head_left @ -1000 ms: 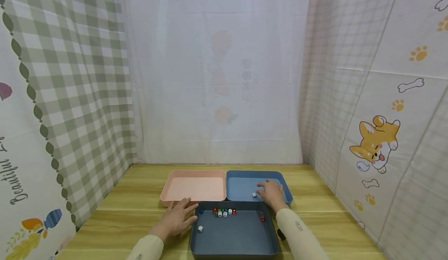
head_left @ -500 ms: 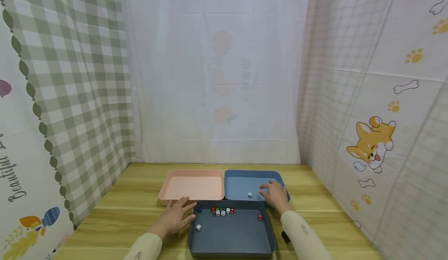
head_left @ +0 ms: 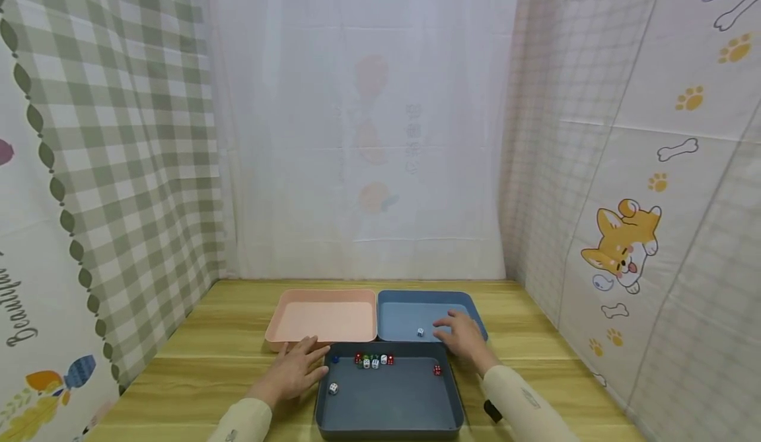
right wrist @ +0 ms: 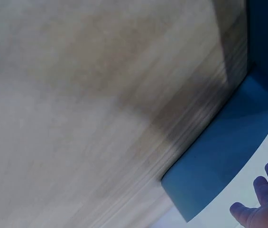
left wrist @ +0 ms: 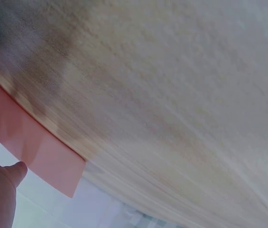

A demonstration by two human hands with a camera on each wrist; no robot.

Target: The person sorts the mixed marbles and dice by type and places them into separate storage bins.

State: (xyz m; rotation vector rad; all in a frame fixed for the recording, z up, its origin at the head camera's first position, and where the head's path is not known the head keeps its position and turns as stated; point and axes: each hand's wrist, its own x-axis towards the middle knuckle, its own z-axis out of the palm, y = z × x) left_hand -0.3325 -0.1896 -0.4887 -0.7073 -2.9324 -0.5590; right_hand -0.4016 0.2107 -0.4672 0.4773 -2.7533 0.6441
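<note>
Blue tray (head_left: 470, 304) holds one white die (head_left: 420, 331); nine remain in grey tray (head_left: 386, 429). Right hand (head_left: 460, 337), left hand (head_left: 295, 367) both relaxed, empty.

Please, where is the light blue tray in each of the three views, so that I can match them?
Head view: the light blue tray lies at lower centre, right of the pink tray, under the right hand.
Left wrist view: not in it; only the pink tray's corner.
Right wrist view: its corner at lower right.
Shared landmark: the wooden table.
</note>
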